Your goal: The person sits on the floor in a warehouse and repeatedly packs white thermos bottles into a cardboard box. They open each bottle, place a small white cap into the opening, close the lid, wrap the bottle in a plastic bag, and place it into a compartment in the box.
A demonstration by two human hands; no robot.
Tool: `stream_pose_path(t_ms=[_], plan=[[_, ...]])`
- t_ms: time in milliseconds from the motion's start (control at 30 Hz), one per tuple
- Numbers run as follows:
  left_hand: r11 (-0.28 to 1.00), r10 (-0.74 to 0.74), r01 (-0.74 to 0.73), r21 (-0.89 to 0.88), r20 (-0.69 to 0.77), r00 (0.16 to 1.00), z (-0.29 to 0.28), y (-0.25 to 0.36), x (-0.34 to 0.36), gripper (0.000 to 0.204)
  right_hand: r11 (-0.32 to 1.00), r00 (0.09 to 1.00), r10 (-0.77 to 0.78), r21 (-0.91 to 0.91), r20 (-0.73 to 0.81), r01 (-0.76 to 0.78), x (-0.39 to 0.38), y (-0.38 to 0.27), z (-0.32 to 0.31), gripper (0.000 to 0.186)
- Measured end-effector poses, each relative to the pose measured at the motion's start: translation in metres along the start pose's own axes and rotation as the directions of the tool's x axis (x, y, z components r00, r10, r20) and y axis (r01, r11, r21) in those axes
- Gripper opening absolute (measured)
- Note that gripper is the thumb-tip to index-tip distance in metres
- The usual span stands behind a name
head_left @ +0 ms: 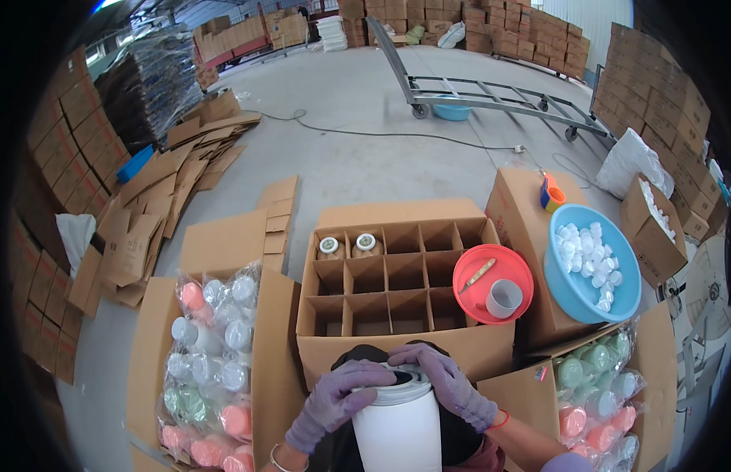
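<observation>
A white cylindrical canister (397, 436) with a grey top (405, 391) and a dark middle stands upright at my lap, between my two hands. My left hand (346, 396), in a lilac glove, curls round the left side of the top, with its fingers over the rim. From the right, my right hand (446, 384), gloved alike, bends its fingers over the top and presses the far rim. Just beyond is a divided cardboard carton (405, 346). Two white-topped containers, a left one (329, 247) and a right one (365, 244), sit in its far-left cells.
A red round tray (474, 303) with a grey-white cup (504, 298) rests on the carton's right side. A blue basin (556, 295) of small white pieces stands farther right. Cartons of bagged coloured containers flank me, left (275, 338) and right (657, 377). A metal trolley (491, 98) stands behind.
</observation>
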State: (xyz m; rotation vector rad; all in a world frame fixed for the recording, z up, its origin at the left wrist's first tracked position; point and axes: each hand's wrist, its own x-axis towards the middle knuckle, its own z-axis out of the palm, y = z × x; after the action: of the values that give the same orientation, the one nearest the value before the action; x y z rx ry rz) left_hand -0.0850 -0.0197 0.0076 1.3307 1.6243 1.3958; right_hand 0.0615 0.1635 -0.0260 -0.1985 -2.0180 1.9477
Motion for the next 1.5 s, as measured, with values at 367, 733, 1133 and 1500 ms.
stream_pose_path(t_ms=[367, 733, 1133, 1500], plan=[[0.834, -0.239, 0.01, -0.552, -0.345, 0.907, 0.046, -0.013, -0.004, 0.048, 0.915, 0.879, 0.398, -0.189, 0.264, -0.357, -0.01, -0.062, -0.056, 0.043], [0.598, -0.729, 0.483, -0.64, -0.184, 0.659, 0.131, 0.029, -0.076, 0.019, 0.843, 0.789, 0.516, -0.037, 0.335, -0.536, -0.107, -0.083, -0.122, 0.116], [0.631, -0.75, 0.668, -0.396, -0.09, 0.655, 0.114, -0.01, -0.103, 0.035, 0.83, 0.804, 0.51, -0.421, 0.306, -0.366, -0.126, -0.091, -0.068, 0.128], [0.744, -0.611, 0.534, -0.402, -0.083, 0.787, 0.115, -0.049, -0.107, 0.03, 0.869, 0.918, 0.341, -0.439, 0.203, -0.226, -0.142, -0.101, -0.066, 0.105]])
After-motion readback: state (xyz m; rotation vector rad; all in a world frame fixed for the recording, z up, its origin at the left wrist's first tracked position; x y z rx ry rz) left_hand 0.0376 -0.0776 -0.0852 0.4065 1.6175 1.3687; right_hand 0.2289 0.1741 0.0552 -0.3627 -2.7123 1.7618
